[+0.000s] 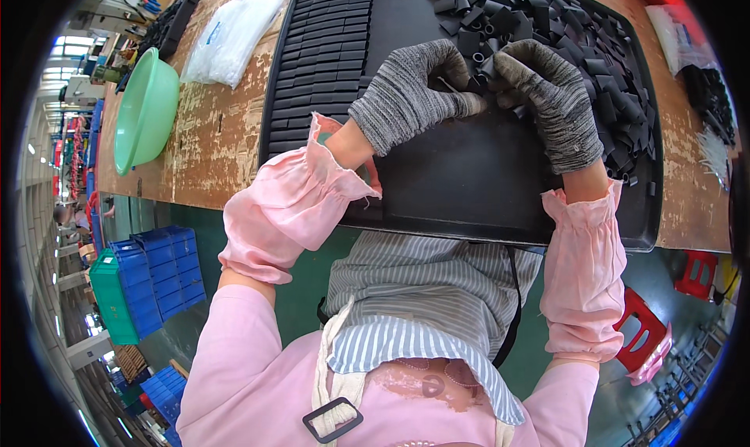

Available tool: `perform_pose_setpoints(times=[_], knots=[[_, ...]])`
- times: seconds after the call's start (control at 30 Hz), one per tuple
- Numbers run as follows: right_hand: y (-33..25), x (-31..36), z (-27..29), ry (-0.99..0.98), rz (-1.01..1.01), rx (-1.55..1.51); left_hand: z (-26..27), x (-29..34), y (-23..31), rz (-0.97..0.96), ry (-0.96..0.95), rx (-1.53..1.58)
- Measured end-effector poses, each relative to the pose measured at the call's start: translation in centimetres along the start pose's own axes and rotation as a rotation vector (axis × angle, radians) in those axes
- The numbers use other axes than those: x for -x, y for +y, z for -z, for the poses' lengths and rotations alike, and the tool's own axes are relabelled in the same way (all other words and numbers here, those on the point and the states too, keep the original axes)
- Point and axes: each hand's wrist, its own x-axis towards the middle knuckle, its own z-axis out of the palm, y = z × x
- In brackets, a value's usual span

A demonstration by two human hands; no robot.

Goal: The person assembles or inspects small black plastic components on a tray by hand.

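Both hands wear grey knitted gloves and meet over a large black tray [461, 181]. My left hand [414, 91] is closed, its thumb and fingertips pinching a small black piece of tube. A thin, pale sliver shows by that thumb; what it is I cannot tell. Beside it, my right hand [551, 95] closes its fingertips on a short black tube [489, 66]. Loose black tube pieces [617, 95] lie heaped at the tray's far right. Along the tray's left side, similar black pieces [324, 52] lie flat in neat, close rows.
A wooden worktable [211, 134] with worn paint carries the tray. To the left are a light green basin [148, 111] and a clear plastic bag [234, 37]. Blue crates [164, 275] and a green crate [115, 295] stand below left; a red stool [644, 334] stands right.
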Motion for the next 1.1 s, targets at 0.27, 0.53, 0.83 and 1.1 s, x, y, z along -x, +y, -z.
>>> perform_pose_setpoints(times=[0.27, 0.53, 0.83, 1.1], knots=[[1.1, -0.4, -0.2, -0.049, 0.224, 0.278, 0.4, 0.2, 0.3, -0.123, 0.076, -0.043], [1.6, -0.4, -0.8, -0.060, 0.132, 0.266, 0.7, 0.2, 0.0, -0.194, 0.095, -0.164], [1.0, -0.8, 0.6, 0.225, 0.640, 0.791, 9.2, -0.6, -2.0, -0.255, 0.088, -0.713], [1.8, -0.3, -1.4, 0.046, 0.589, 1.574, 9.0, 0.8, -3.1, -0.263, -0.081, -1.114]])
